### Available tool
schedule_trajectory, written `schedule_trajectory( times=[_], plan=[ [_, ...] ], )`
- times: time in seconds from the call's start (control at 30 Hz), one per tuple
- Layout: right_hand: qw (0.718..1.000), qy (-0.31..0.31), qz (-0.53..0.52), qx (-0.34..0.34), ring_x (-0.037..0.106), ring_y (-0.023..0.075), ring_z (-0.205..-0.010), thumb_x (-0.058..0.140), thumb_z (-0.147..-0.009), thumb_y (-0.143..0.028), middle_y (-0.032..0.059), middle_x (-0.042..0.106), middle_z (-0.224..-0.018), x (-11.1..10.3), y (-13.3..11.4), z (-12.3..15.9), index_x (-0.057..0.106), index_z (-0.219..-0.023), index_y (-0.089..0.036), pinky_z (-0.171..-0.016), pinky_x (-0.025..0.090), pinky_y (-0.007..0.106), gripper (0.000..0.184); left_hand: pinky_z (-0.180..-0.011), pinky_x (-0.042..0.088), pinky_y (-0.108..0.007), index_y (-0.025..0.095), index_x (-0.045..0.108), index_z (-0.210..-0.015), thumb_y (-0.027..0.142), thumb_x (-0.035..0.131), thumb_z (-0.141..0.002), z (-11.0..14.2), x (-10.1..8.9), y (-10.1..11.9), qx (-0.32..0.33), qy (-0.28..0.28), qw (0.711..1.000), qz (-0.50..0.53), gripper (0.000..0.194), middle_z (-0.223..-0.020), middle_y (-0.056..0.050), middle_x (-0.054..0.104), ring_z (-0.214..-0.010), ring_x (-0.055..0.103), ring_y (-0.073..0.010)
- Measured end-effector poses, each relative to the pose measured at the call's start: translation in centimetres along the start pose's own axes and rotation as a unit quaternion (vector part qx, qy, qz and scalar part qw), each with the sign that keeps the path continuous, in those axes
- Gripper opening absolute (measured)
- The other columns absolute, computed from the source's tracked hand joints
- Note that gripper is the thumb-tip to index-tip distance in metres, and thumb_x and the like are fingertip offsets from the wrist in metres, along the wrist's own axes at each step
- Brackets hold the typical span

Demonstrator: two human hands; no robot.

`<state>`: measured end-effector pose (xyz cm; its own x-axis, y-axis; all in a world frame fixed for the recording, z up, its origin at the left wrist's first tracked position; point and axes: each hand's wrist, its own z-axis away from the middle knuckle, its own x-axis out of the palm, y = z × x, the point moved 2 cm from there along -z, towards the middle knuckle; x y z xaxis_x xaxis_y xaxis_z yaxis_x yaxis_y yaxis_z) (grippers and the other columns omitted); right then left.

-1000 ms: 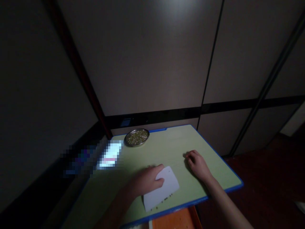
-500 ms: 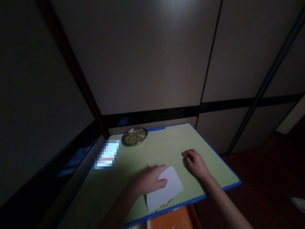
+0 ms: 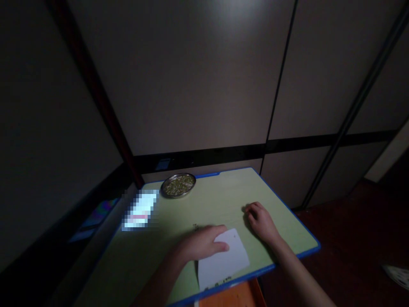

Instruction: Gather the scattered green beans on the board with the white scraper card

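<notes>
My left hand point(image 3: 207, 242) grips a white card point(image 3: 225, 262), thumb on its near face and fingers over its upper edge. The card stands tilted on the light green tabletop, its lower edge close to the table's blue front rim. Along that lower edge lie several small dark bits point(image 3: 225, 280). More dark specks point(image 3: 195, 227) lie just beyond my left wrist. My right hand point(image 3: 260, 219) rests on the table to the right of the card, fingers loosely curled in, with nothing visible in them.
A round metal plate point(image 3: 178, 186) of green and pale bits stands at the back left. Left of it lies a bright, blurred-out screen point(image 3: 140, 209). Below the front edge is an orange tray or drawer point(image 3: 233, 295). Wardrobe panels point(image 3: 198, 85) rise behind the table point(image 3: 223, 192).
My left hand has moved the card toward the front edge and slightly right. The dark bits are now closer to the blue rim. My right hand stays in place.
</notes>
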<state>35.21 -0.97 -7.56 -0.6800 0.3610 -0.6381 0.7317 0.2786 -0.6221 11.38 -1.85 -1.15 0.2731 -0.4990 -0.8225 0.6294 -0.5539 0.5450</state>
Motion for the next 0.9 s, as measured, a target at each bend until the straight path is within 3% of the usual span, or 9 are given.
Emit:
schedule_trajectory(
  times=[0.47, 0.9],
  plan=[
    [1.0, 0.006, -0.004, 0.008, 0.057, 0.018, -0.088, 0.047, -0.077, -0.012, 0.0057, 0.061, -0.092, 0.1, -0.2, -0.1, 0.064, -0.085, -0.019, -0.084, 0.044, 0.03, 0.02, -0.067, 0.039, -0.022, 0.022, 0.06, -0.092, 0.039, 0.053, -0.078, -0.2, -0.4, 1.1, 0.008, -0.051, 0.998, 0.031, 0.023, -0.096, 0.0, 0.068, -0.085, 0.06, -0.0169],
    [1.0, 0.001, 0.004, 0.014, 0.057, 0.018, -0.088, 0.047, -0.078, -0.012, 0.0053, 0.059, -0.091, 0.1, -0.1, -0.1, 0.063, -0.085, -0.019, -0.084, 0.044, 0.031, 0.019, -0.065, 0.036, -0.024, 0.024, 0.059, -0.095, 0.044, 0.048, -0.083, 1.2, -0.3, 2.4, 0.007, -0.009, 0.998, -0.054, 0.025, -0.094, -0.003, 0.069, -0.084, 0.062, -0.0204]
  ],
)
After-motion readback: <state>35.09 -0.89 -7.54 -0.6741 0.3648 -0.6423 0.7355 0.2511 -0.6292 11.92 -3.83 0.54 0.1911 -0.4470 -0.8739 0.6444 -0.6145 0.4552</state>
